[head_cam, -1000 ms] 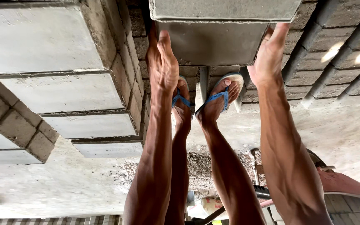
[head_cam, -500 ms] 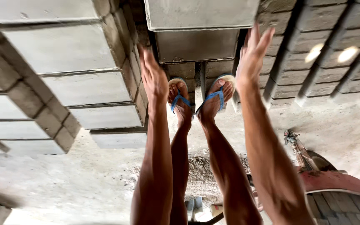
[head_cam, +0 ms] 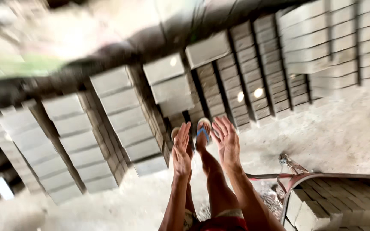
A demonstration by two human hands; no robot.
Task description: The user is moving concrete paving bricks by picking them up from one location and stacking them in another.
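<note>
- Pale concrete floor (head_cam: 347,128), dusty, spreads around rows of stacked grey concrete blocks (head_cam: 120,115).
- Beside those stacks, left hand (head_cam: 180,152) and right hand (head_cam: 227,143) hang spread-fingered, grasping nothing.
- Right of them, a red-framed cart (head_cam: 296,182) carries more blocks.
- Blue sandals (head_cam: 203,133) stand near the stacks.

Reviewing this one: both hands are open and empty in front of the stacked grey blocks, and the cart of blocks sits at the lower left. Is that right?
Not quite. In the head view the cart holding blocks is at the lower right, not the lower left. The rest holds: the left hand and right hand are open and empty, with the stacked grey blocks beyond them.
</note>
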